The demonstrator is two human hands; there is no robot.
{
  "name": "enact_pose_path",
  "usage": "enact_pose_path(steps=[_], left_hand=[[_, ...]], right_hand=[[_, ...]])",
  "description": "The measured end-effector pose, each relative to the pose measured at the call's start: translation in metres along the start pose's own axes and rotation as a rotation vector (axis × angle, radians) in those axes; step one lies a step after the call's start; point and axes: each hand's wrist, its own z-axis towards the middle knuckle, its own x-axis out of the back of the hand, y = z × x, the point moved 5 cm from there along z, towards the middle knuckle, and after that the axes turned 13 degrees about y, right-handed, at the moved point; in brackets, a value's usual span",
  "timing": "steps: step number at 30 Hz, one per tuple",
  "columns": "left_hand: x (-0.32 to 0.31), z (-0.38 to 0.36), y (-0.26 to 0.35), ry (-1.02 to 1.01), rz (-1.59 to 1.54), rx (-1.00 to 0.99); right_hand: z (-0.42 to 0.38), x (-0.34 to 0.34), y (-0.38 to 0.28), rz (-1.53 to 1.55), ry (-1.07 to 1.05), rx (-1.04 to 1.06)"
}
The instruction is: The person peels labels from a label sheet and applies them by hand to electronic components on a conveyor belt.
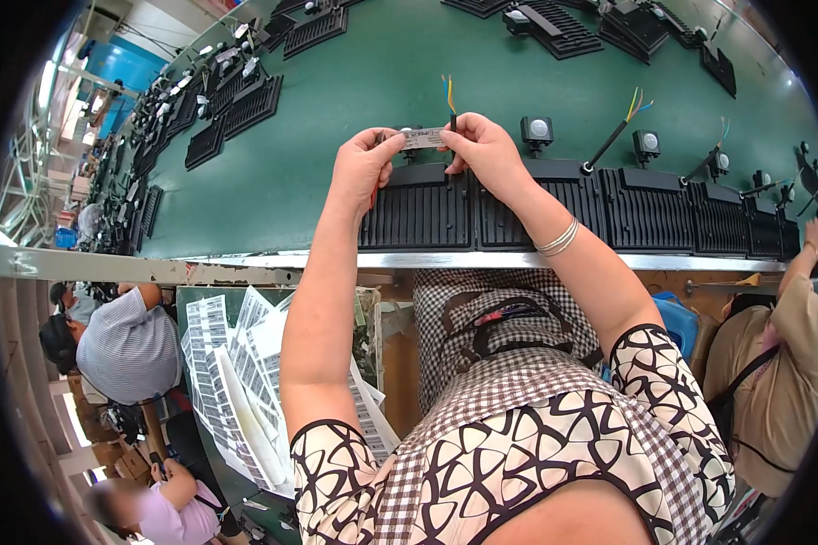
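Presently left hand [364, 162] and right hand [489, 154] pinching opposite ends of printed label [422, 138]; wire-tipped cable [453, 120] beside label; black finned housings [418, 216] bodyward of label, on worktop [364, 82].

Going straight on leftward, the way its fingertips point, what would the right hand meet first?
Apart from the thin rectangular grey printed strip it pinches, probably the black round cable with blue and yellow wire ends, close by that hand; depth is unclear, they may be touching.
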Motion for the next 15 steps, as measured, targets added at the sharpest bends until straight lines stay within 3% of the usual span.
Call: enact_pose_path(steps=[4,8,10,12,15], left_hand=[[0.003,0.003,0.006,0.111,0.098,-0.132],[0.002,-0.002,0.004,0.249,0.265,-0.355],[-0.003,-0.002,0.003,0.279,0.311,-0.385],[-0.003,-0.001,0.003,0.262,0.299,-0.391],[-0.003,-0.006,0.017,0.262,0.423,-0.564]], right_hand=[[0.005,0.000,0.005,-0.049,-0.018,0.008],[-0.001,0.001,0.000,-0.070,0.127,0.080],[-0.003,-0.001,0.003,0.123,0.229,-0.007],[-0.006,0.000,0.001,0.102,0.228,0.015],[-0.012,-0.003,-0.004,-0.068,0.214,0.149]])
